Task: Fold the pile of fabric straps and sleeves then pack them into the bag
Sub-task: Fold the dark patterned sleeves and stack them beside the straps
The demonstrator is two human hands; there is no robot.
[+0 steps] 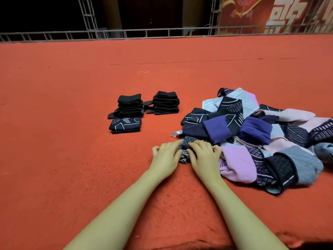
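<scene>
Left hand [164, 157] and right hand [204, 156] both grasp patterned sleeve [185, 148] bunched between them; unfolded pile [252, 138] just right of right hand.

An orange-red carpeted surface [72, 105] fills most of the view, its pile fuzzy and a thin seam running across it. Along its far edge runs a grey metal truss rail [162, 32]. Behind lies darkness, with a red banner [252, 13] bearing large pale characters at the far right corner.

Bare red carpet [72, 141] left of hands; folded stacks [144, 107] ahead, unfolded pile [261, 138] crowding right.
</scene>
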